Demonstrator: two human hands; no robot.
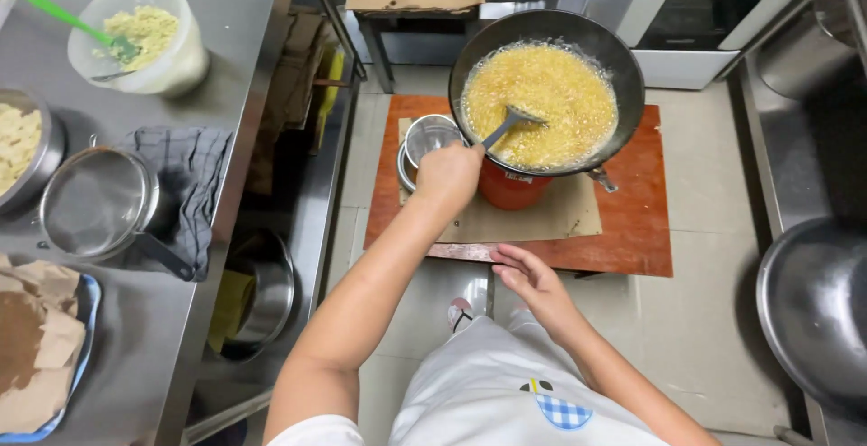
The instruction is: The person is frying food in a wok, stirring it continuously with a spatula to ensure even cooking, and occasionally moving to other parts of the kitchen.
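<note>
A black wok [632, 76] full of bubbling yellow oil and frying bits sits on a red burner [510, 189] on the floor. My left hand [449, 175] is shut on the handle of a metal ladle [510, 124] whose head dips into the oil. My right hand [528, 279] hangs open above my knee, fingers apart, at the near edge of the red wooden board [632, 220]. Nested steel bowls [424, 139] stand just left of the wok, beside my left hand. A sheet of cardboard [542, 216] lies under the burner.
A steel table [226, 13] on the left carries a plastic tub [144, 35] of yellow crumbs with a green spatula, a sieve [95, 202], a dark cloth [194, 184] and a tray of brown paper [45, 347]. A large steel bowl [813, 301] stands at right.
</note>
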